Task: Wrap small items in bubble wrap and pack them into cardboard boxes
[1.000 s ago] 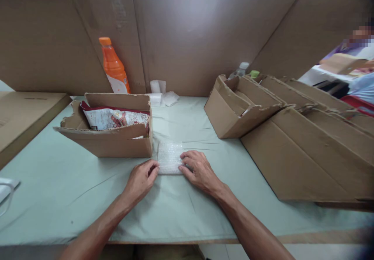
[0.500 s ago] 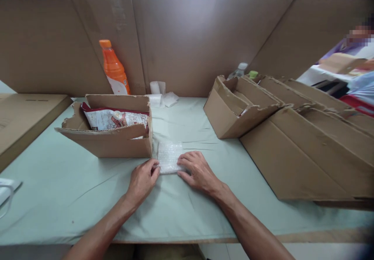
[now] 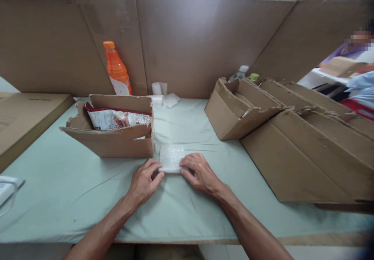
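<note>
Left hand (image 3: pixel 145 179): curled, thumb and fingertips pinching the bubble wrap's near left corner.
Right hand (image 3: pixel 201 173): curled too, pinching the near right corner.
Arms: slanting inward over the table's (image 3: pixel 175 221) near edge, palms down.
Bubble wrap (image 3: pixel 172 156): flat between both hands, just beside the snack box (image 3: pixel 125 145).

A cardboard partition (image 3: pixel 216 45) stands along the rear of the cloth-covered tabletop (image 3: pixel 187 213). An orange bottle (image 3: pixel 117 71) is located behind an open carton (image 3: pixel 117 146) containing a printed packet (image 3: pixel 118 120). A flat carton (image 3: pixel 32 110) lies at far left. Open-topped boxes (image 3: pixel 295 154) are grouped at right.
</note>
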`<state>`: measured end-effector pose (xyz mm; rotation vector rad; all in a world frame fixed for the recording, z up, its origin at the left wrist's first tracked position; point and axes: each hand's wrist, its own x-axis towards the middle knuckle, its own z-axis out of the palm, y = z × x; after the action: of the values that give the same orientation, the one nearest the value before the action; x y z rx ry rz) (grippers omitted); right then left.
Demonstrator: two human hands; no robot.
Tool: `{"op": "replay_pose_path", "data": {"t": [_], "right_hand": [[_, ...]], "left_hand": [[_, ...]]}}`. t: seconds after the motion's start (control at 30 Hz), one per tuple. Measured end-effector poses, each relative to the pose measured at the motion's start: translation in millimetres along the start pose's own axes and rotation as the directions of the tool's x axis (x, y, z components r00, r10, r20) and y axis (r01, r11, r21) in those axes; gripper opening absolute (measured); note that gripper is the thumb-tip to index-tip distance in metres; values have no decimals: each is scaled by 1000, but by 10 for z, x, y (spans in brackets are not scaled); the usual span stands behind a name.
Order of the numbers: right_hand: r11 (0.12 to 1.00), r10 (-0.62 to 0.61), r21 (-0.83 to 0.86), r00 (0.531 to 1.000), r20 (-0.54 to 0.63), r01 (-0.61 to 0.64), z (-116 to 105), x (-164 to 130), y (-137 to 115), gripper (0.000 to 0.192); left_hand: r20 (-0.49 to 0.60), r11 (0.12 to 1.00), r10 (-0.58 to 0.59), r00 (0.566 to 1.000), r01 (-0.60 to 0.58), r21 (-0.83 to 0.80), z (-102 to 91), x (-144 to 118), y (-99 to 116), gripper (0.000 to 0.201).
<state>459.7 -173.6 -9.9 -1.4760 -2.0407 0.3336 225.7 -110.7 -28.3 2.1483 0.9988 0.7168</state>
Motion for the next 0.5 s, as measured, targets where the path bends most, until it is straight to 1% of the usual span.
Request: {"op": "replay_pose_path", "data": {"t": [0.1, 0.2, 0.3, 0.37, 0.43, 0.5], "right_hand": [[1000, 6, -7, 1000, -5, -6, 1, -6, 3, 20], [997, 16, -69, 1000, -17, -17, 21, -8, 30, 30], [992, 61, -105, 997, -36, -65, 39, -4, 70, 26], [992, 82, -89, 996, -27, -84, 30, -3, 85, 19], [994, 85, -72, 996, -2, -85, 1, -4, 79, 17], [994, 82, -70, 996, 29, -80, -35, -8, 55, 23]], "left_hand": [[12, 997, -63, 998, 63, -33, -34, 45, 8, 20], [25, 991, -126, 992, 127, -50, -45, 78, 10, 23], [8, 976, -204, 979, 204, -79, -27, 82, -11, 29], [0, 976, -198, 980, 197, -93, -16, 74, -28, 30], [3, 984, -150, 989, 149, -97, -16, 65, -36, 27], [7, 988, -117, 993, 117, -96, -25, 56, -34, 26]]}}
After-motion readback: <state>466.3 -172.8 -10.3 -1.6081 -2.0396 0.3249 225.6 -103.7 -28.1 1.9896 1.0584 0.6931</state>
